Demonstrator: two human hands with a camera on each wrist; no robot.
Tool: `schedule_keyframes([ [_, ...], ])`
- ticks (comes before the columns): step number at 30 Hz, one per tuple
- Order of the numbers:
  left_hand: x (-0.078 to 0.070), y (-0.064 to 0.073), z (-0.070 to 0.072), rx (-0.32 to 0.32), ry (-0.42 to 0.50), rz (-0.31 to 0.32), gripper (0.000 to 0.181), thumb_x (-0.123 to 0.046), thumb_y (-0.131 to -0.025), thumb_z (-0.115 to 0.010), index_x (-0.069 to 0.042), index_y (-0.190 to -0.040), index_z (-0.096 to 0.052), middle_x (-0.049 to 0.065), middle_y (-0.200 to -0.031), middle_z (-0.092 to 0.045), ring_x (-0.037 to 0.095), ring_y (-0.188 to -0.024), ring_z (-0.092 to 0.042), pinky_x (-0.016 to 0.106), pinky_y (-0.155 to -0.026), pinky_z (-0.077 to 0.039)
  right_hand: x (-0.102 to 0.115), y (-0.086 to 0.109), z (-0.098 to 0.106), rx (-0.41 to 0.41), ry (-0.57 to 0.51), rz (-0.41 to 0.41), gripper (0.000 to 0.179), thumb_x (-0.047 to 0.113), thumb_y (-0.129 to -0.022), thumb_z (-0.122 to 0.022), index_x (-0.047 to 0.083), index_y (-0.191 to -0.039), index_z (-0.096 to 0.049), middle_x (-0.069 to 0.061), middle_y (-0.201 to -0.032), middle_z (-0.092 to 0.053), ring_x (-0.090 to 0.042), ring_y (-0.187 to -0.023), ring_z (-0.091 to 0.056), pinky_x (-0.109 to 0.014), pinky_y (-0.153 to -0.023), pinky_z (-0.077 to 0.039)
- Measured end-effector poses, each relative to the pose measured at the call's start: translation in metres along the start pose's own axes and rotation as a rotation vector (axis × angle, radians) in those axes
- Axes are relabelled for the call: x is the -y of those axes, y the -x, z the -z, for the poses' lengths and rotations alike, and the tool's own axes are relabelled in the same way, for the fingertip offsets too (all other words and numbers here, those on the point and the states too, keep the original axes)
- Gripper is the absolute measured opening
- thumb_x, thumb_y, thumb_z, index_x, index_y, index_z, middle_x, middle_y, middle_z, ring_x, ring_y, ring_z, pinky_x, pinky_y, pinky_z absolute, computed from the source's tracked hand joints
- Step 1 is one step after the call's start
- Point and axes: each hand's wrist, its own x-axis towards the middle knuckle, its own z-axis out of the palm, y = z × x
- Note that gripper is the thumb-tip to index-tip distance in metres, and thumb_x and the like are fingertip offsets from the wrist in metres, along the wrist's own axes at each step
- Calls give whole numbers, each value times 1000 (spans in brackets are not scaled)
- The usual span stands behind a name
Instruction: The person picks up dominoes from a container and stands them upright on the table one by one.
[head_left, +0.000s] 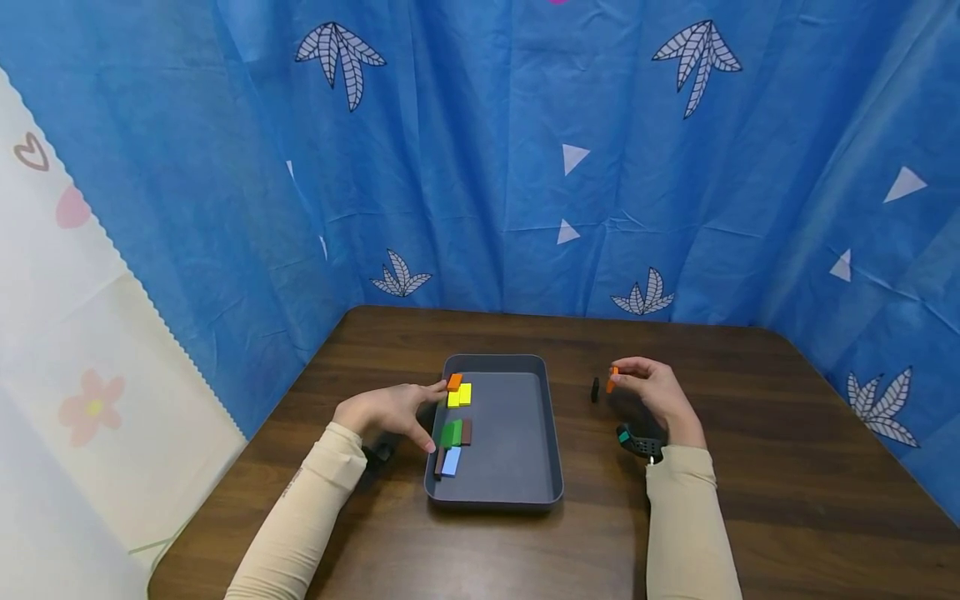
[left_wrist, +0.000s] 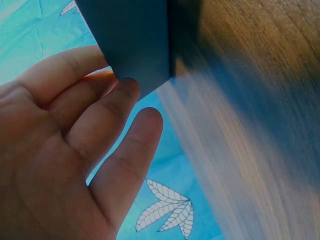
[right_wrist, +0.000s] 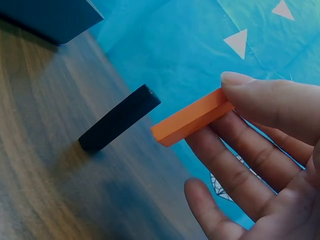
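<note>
My right hand (head_left: 660, 396) pinches an orange block (right_wrist: 192, 117) between thumb and fingers, above the table to the right of the tray. Just left of it, a black block (right_wrist: 120, 119) stands upright on the table. At the left side of the grey tray (head_left: 556, 467), my left hand (head_left: 390, 412) spreads thumb and fingers along the rim. Its fingertips are close to another orange block (head_left: 454, 382); contact cannot be made out. The left wrist view shows these fingers (left_wrist: 142, 150) beside the tray's outer wall, some tips hidden behind it.
Along the tray's left side lie yellow blocks (head_left: 465, 394), green blocks (head_left: 452, 433), a brown block (head_left: 467, 432), a light blue block (head_left: 451, 462) and a dark brown block (head_left: 439, 465). A blue curtain (head_left: 480, 167) hangs behind the wooden table (head_left: 787, 467).
</note>
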Motion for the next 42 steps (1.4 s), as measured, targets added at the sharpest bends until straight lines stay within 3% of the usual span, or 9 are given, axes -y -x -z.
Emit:
schedule_keyframes([
  [9, -1, -1, 2, 0, -6, -5, 103, -35, -73, -89, -16, -157, -34, 2, -169, -18, 35, -151, -29, 61, -117, -32, -4, -2, -2, 3, 26, -18, 43, 19, -96, -69, -5, -130, -60, 7, -103, -70, -16, -97, -63, -28, -91, -51],
  [21, 0, -1, 1, -3, -2, -4, 103, -36, -73, -90, -16, -157, -34, 2, -169, -18, 35, -151, -28, 61, -117, -31, -11, -6, -6, 1, 51, -40, 41, 16, -97, -67, -3, -132, -60, -8, -118, -67, -9, -94, -60, -24, -87, -53],
  [30, 0, -1, 0, 2, 0, -7, 103, -35, -73, -89, -16, -157, -33, 2, -169, -18, 35, -151, -28, 61, -117, -32, -17, -6, -8, 9, 10, -44, 41, 12, -96, -68, -5, -132, -59, 0, -111, -69, -9, -93, -61, -21, -84, -55],
  [42, -1, 2, 1, 8, -12, -35, 102, -33, -75, -89, -12, -157, -33, 5, -169, -17, 34, -152, -27, 57, -119, -30, -19, -6, -12, 29, -21, -59, 40, 10, -97, -65, -6, -133, -58, -1, -114, -68, -6, -91, -62, -22, -81, -56],
])
